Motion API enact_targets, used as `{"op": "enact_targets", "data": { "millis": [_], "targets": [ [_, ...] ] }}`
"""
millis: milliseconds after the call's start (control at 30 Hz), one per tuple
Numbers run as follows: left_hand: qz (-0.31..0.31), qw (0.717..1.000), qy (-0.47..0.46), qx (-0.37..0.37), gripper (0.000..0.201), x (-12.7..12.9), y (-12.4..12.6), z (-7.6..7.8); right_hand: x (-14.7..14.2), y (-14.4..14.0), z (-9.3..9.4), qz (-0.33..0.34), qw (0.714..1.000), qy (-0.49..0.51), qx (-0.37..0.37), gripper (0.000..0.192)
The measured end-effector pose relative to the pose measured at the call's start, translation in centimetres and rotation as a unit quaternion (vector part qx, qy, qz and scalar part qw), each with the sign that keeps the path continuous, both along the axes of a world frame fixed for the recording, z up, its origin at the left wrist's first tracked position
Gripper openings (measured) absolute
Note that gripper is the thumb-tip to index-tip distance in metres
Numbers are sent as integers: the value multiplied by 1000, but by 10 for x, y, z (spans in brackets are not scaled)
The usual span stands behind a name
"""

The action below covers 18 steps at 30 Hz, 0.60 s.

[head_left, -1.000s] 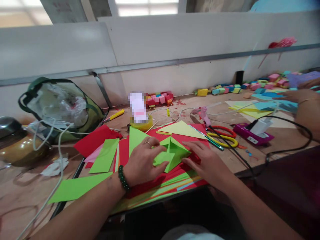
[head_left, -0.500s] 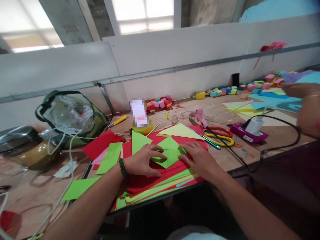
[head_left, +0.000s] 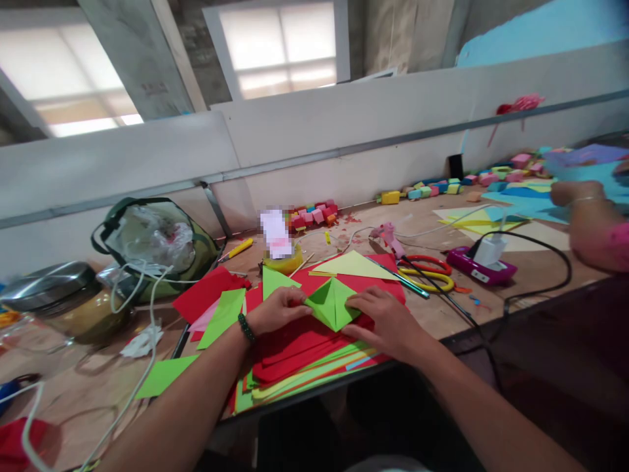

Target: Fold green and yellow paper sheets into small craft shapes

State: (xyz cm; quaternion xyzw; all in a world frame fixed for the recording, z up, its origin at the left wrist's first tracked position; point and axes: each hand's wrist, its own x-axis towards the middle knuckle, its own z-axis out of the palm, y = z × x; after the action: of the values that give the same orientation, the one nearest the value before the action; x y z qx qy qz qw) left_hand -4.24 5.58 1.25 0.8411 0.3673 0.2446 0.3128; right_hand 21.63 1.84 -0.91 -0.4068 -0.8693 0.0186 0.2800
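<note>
Since a second ago our hands have drawn closer together and the green folded paper [head_left: 333,303] lies flatter, a compact kite shape at the centre of the frame. Our left hand [head_left: 276,309] pinches its left corner; our right hand [head_left: 381,316] lies spread, fingers pressing its right edge. The paper rests on a stack of red sheets [head_left: 304,341] on the wooden bench [head_left: 442,308], backed by a grey partition [head_left: 344,124] with bright windows [head_left: 285,46] at the upper centre. Scissors [head_left: 430,272] lie right of centre. At the right edge another person's arm [head_left: 587,223] is cut off; a blurred patch [head_left: 275,233] hides something behind the paper.
</note>
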Motion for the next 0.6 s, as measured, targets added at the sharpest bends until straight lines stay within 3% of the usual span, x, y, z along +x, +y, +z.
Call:
{"op": "enact_targets", "data": {
  "millis": [67,200,333,433,533,600],
  "targets": [
    [19,1000,-16,2,27,5,-3,-4,0,-2,2,17,1000,4,2,46],
    [54,998,-26,17,22,18,-8,-12,3,3,-8,73,997,12,12,13],
    [116,980,-25,162,47,22,-12,-11,5,10,-20,76,997,30,7,18],
    [55,976,14,209,31,18,-14,-6,7,10,-22,62,996,62,13,20],
    [-22,980,59,190,40,15,-12,-7,8,9,-23,33,994,107,19,19],
    [-48,982,74,167,32,14,-9,-11,9,9,-24,12,992,126,10,19]
  ]
}}
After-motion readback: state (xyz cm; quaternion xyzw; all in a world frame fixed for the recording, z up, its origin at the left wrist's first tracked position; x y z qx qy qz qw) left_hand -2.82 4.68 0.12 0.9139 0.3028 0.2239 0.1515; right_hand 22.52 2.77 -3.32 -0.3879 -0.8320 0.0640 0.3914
